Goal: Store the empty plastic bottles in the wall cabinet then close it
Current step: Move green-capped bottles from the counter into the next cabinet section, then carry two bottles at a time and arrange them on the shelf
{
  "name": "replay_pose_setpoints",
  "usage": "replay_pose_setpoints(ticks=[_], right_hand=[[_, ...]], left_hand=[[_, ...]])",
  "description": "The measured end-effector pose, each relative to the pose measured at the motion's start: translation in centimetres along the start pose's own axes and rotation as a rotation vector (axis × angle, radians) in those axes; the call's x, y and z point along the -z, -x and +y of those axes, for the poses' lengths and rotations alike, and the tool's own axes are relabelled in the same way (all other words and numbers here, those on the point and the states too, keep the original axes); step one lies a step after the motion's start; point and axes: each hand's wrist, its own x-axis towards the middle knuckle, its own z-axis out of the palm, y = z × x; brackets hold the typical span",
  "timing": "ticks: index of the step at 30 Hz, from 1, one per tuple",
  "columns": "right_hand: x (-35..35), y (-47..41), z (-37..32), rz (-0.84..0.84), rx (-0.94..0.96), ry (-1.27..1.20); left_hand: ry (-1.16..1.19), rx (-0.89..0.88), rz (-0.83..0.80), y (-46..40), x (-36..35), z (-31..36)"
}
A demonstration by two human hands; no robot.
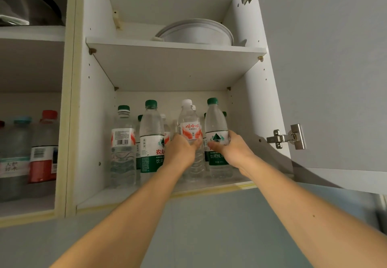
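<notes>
I look up into the open wall cabinet (98,104). Several clear plastic bottles stand on its lower shelf (125,195). My left hand (180,150) grips a white-capped bottle with a red label (189,121) around its middle. My right hand (230,148) grips a green-capped bottle with a green and white label (215,121) to the right of it. Both bottles stand upright on the shelf. Further left stand a green-capped bottle (151,133) and another with a red and white label (123,142). More bottles are partly hidden behind them.
The cabinet door (326,74) hangs open at the right on metal hinges (287,137). A white round dish (196,31) lies on the upper shelf. The left compartment holds more bottles (41,148) and a dark pan (27,1) above. A blue-grey wall is below.
</notes>
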Motion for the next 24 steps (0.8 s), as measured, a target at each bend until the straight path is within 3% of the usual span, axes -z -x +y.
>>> replay_pose_setpoints(ticks=[6,9,14,20,24], right_hand=[[0.4,1.5,-0.7,-0.007,-0.006,0.122],[0.3,3.0,-1.7,0.093,0.032,0.228],[-1.1,7.8,-3.3,0.228,0.340,0.198],[-6.2,15.1,-3.1,0.068,0.535,-0.002],[-11.1,20.1,-1.0,-0.102,0.468,-0.129]], left_hand=[[-0.118,-0.107,0.033,2.1,1.5,0.3],[-0.129,-0.209,0.096,3.9,2.9,1.1],[0.044,-0.308,0.134,7.8,6.7,1.1],[0.144,-0.298,0.212,13.9,10.5,-4.3],[0.018,-0.188,0.250,18.7,12.9,-10.4]])
